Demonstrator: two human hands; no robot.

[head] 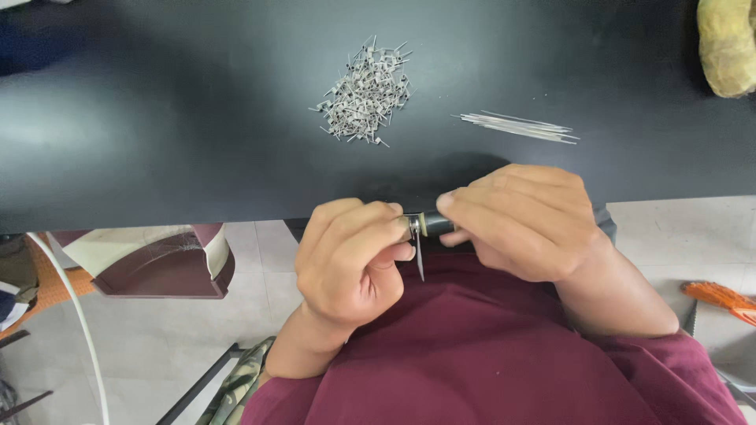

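My right hand (526, 220) grips a dark cylindrical tool (435, 224) with a pale ring near its tip, held level just below the table's front edge. My left hand (352, 258) pinches a thin metal wire (418, 253) at the tool's tip; the wire's free end hangs downward between my hands. On the black table (197, 118) above my hands lies a heap of small bent metal wire pieces (366, 93). To its right rests a bundle of straight thin wires (520, 126).
A yellowish wrapped object (726, 43) sits at the table's far right corner. Below the table edge on the left is a maroon and cream bag (153, 260) on a tiled floor. An orange tool (720, 299) lies at the right.
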